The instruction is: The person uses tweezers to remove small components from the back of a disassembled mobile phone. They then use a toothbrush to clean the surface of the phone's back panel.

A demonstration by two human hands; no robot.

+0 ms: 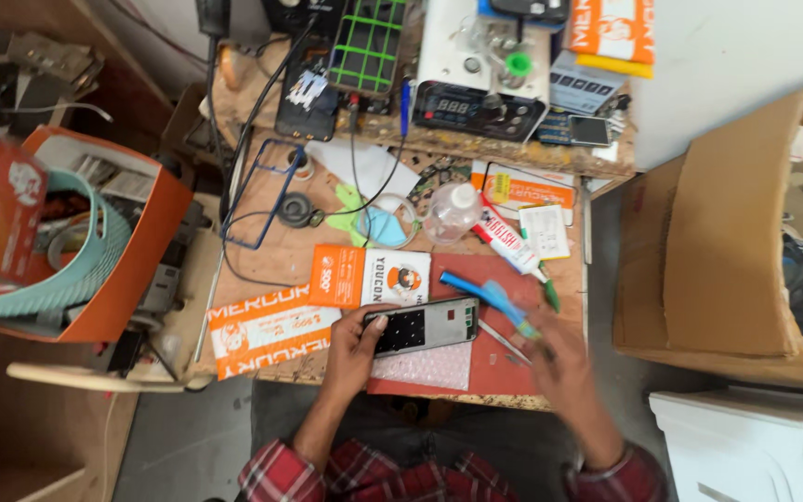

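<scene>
A: How is the opened phone [423,325] kept still?

B: It is laid flat on the red mat [494,358] at the front of the workbench [271,251], and its left end is pinned by the left hand [357,346], thumb pressed on top, fingers curled under the edge.

A: And the right hand [558,358]?

B: A blue tool [490,299] is pinched there, slanted toward the phone; the fingers are blurred, so their exact spread cannot be told.

A: What is counted nearby?

B: One clear bottle [451,212], one glue tube [513,249], and two orange packets [364,276] are seen.
</scene>
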